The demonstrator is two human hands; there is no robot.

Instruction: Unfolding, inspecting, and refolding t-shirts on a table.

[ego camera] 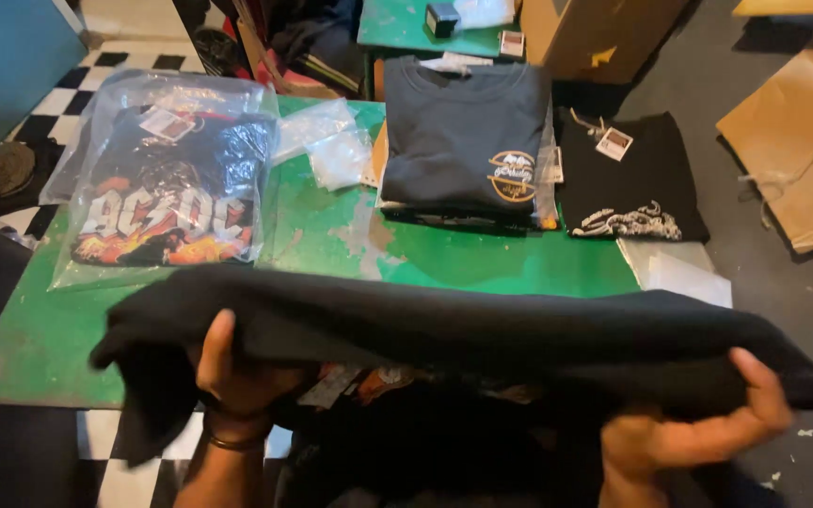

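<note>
A black garment (463, 334) hangs stretched across the near edge of the green table (482, 263). My left hand (235, 372) grips its left part, thumb up over the cloth, a dark band on the wrist. Holding the right end from below is my right hand (708, 428), its thumb over the fold. A paper tag and some printed colour show under the garment's middle.
A printed black shirt in a clear bag (167, 179) lies at the table's left. A folded dark shirt stack (468, 141) sits at the back, a black shirt with white print (628, 183) to its right. Empty clear bags (326, 141), cardboard (797, 150) on the floor.
</note>
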